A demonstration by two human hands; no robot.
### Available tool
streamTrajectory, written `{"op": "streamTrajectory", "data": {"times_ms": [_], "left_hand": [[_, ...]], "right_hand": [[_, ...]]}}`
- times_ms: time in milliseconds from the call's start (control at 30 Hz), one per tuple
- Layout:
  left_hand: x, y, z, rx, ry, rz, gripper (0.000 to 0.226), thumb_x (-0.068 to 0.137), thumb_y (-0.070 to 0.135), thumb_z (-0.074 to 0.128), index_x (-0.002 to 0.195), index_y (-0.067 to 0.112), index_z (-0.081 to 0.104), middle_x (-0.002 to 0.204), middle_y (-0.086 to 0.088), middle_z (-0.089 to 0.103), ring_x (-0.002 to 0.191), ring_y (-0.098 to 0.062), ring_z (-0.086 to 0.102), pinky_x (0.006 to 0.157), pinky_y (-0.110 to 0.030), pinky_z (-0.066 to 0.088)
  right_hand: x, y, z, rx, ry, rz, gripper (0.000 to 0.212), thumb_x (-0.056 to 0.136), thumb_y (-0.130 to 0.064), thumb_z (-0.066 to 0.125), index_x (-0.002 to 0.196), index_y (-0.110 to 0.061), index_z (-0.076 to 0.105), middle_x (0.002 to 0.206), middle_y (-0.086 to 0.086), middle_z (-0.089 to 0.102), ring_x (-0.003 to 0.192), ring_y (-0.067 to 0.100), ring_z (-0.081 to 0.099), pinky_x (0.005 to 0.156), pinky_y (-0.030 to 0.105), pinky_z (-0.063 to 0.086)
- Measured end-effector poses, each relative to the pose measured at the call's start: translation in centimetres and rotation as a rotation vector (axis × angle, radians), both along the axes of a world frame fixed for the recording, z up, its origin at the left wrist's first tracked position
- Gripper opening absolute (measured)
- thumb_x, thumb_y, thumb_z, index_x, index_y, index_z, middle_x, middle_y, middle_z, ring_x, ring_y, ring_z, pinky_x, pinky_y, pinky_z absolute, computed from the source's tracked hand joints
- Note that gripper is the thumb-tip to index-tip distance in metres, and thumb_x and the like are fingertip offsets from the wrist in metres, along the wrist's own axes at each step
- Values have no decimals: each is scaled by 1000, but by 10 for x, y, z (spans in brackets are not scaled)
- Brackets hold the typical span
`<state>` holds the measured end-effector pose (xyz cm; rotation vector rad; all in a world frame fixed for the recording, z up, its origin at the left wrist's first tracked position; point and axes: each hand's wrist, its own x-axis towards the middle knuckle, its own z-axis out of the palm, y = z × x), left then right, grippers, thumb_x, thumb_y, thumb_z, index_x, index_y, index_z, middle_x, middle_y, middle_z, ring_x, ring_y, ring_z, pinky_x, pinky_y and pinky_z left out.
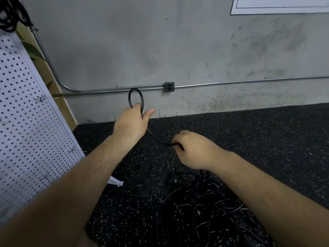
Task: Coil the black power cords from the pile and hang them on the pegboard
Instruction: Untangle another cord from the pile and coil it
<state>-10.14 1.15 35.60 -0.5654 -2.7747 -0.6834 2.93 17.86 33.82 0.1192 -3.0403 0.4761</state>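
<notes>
Left grip [131, 122] curled round small loop of cord [129, 99], thumb sticking out. Right grip [193, 151] pinches same cord lower down. Pile [210, 209] on floor [258, 139] below right forearm; pegboard [26, 113] at left.

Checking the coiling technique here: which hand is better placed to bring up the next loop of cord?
Probably the right hand: it pinches the black cord on the run down towards the pile, free to feed. The left hand is occupied holding the loop.
</notes>
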Motion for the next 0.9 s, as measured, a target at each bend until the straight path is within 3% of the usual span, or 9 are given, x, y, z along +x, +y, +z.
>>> {"op": "streamTrajectory", "data": {"times_ms": [100, 233, 300, 400, 567, 667, 733, 833, 900], "left_hand": [[4, 0, -1, -73, -10, 10, 52, 99, 66, 40, 110, 17, 54, 91, 0, 65, 72, -18, 63, 64, -38, 55], [15, 2, 5, -223, 59, 74, 42, 107, 53, 30, 105, 17, 53, 82, -1, 60, 76, -21, 56, 63, -35, 45], [21, 7, 9, -220, 17, 97, 32, 108, 39, 29, 113, 13, 47, 74, 1, 52, 72, -20, 55, 64, -35, 41], [30, 12, 10, -164, -31, 77, 20, 104, 31, 31, 111, 12, 35, 76, -2, 60, 66, -18, 59, 54, -32, 38], [32, 11, 5, -33, -84, -101, 21, 110, 25, 29, 119, 11, 42, 71, -4, 56, 58, -18, 51, 49, -32, 33], [26, 5, 0, -8, 4, -160, 37, 110, 39, 35, 134, 22, 56, 95, -6, 72, 80, -24, 66, 67, -34, 48], [22, 3, -1, 40, 49, -161, 38, 109, 43, 37, 128, 23, 63, 98, -7, 73, 86, -24, 66, 73, -36, 50], [27, 9, 3, 182, -18, -219, 37, 110, 35, 33, 132, 21, 60, 115, 2, 63, 96, -8, 56, 81, -19, 42], [37, 14, 6, 328, -150, -296, 32, 111, 28, 35, 127, 23, 62, 116, 8, 60, 95, 5, 52, 88, -18, 38]], "right_hand": [[9, 2, 12, 89, -2, 49, 27, 106, -29, 48, 124, -23, 66, 113, 2, 60, 102, 24, 61, 86, 38, 53], [13, 7, 24, 157, 8, 47, 26, 107, -32, 45, 123, -32, 66, 111, -1, 71, 101, 25, 65, 84, 41, 56], [14, 6, 27, 192, 4, 27, 26, 106, -31, 44, 119, -31, 67, 106, -2, 72, 97, 25, 66, 81, 40, 57], [13, 9, 28, 195, -11, -12, 21, 105, -25, 48, 112, -25, 68, 87, -7, 66, 78, 18, 60, 66, 31, 51], [10, 20, 26, 143, -9, -94, 16, 103, -22, 52, 105, -20, 67, 72, -12, 49, 62, 8, 48, 50, 26, 33], [10, 20, 25, 117, -21, -91, 15, 103, -25, 53, 105, -18, 66, 75, -8, 53, 62, 9, 49, 50, 27, 35], [11, 18, 24, 92, -5, -90, 13, 103, -28, 54, 108, -17, 60, 82, -4, 58, 65, 13, 53, 54, 29, 40], [10, 15, 24, 51, 49, -76, 15, 103, -30, 55, 108, -16, 51, 82, -2, 59, 66, 14, 54, 53, 30, 40], [10, 12, 25, 53, 87, -40, 15, 103, -31, 56, 107, -18, 54, 79, -5, 57, 64, 13, 53, 52, 29, 36]]}}
